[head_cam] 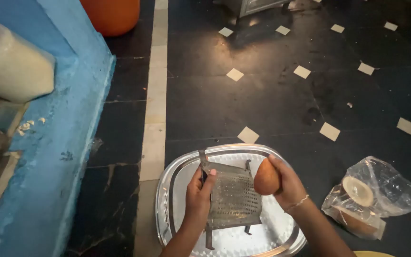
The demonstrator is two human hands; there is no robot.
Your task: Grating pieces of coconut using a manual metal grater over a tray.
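Metal grater (234, 197): flat, perforated, with short legs, stood tilted over a silver tray (167, 190); the left hand (198, 197) was closed around its left edge, thumb on the face, steadying it. Brown rounded vegetable or fruit (266, 177): held in the right hand (288, 183), fingers wrapped round its far side, pressed against the grater's upper right edge; its exact kind could not be told. A thin bracelet (297, 203) sat on the right wrist. The tray was rounded-rectangular, with a raised rim, and lay on a dark tiled floor (272, 95) set with small pale diamond inlays; a pale stone strip (155, 95) ran past the tray's left side. Clear plastic bag (381, 190): lay on the floor just right of the right forearm, apart from the tray, and held pieces with pale cut faces and brown skin. Blue painted ledge (58, 143): occupied the left of the view, bearing a whitish sack-like bundle (10, 66). An orange rounded vessel (112, 14) stood at the top, beyond the ledge.
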